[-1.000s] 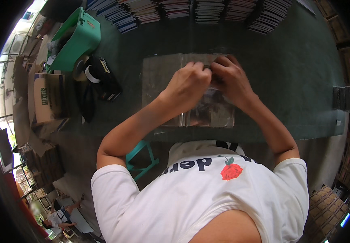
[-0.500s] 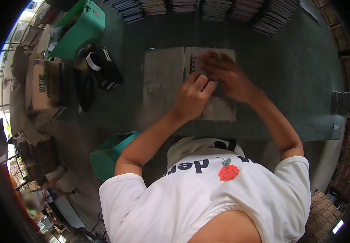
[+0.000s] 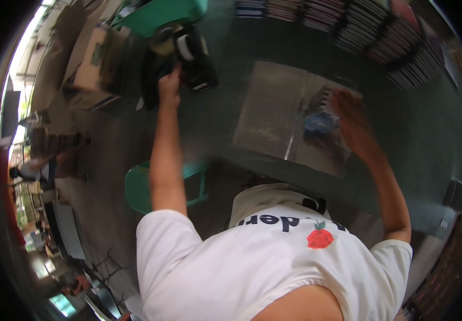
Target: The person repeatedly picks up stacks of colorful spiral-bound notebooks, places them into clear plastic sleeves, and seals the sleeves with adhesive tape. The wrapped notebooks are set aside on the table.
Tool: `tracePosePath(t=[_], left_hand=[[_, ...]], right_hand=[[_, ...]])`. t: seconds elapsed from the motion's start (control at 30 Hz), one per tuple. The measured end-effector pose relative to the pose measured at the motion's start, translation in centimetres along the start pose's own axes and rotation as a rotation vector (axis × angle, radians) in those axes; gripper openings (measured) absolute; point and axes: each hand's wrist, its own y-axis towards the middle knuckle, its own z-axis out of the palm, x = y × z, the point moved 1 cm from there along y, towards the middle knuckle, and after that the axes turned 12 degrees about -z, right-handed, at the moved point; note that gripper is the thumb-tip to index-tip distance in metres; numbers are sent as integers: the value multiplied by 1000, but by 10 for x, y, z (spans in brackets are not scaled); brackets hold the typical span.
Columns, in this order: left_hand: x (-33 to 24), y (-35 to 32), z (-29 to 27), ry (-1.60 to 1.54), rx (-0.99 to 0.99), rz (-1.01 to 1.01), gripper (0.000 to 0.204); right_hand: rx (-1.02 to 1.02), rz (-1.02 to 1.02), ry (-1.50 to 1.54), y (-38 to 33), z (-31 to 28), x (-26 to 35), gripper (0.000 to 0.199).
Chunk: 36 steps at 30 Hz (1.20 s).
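Note:
My left hand [image 3: 170, 88] is stretched out to the far left, touching or just in front of a black holder [image 3: 201, 75] with a white roll [image 3: 185, 47] and a yellowish roll [image 3: 162, 41] that look like tape. Its fingers are blurred and partly hidden, so its grip is unclear. My right hand [image 3: 353, 120] lies with fingers extended over the right half of an opened, translucent folder-like sheet [image 3: 268, 104]. Beside those fingers shows a small blue-and-grey printed piece [image 3: 321, 124] with a black-and-white toothed edge; part of it is covered by the hand.
Stacks of thin books [image 3: 367, 24] line the far edge of the dark green table [image 3: 225, 128]. A green bin [image 3: 169, 13] and a cardboard box [image 3: 96, 59] stand far left. Below the table edge is a green stool [image 3: 137, 187]. Another person [image 3: 35, 168] is at the left, away from the table.
My left hand has left the sheet and reached left to the black holder. My right hand stays over the sheet's right half. The whole view has swung, shifting the table things rightward.

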Motion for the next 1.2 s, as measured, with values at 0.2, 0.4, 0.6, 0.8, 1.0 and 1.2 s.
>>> tracePosePath(t=[0.2,0.4,0.6,0.8,1.0,1.2], left_hand=[[-32,-36,15,204,14,350,25],[52,-68,-11,394,-43,145,21],[26,-125,21,455,131,420,16],[68,-272,158,10,755,77,32],[68,-276,196,277,309,518,29],[128,-228,204,285,468,356,24]], right_hand=[[-48,-57,-8,4,3,0,58],[-99,-70,3,3,-4,2,58],[-135,-54,2,-5,-2,6,56],[-138,-78,74,-1,-4,-1,57],[-112,-85,97,-5,-10,-3,58],[-48,222,401,22,-23,-31,53]])
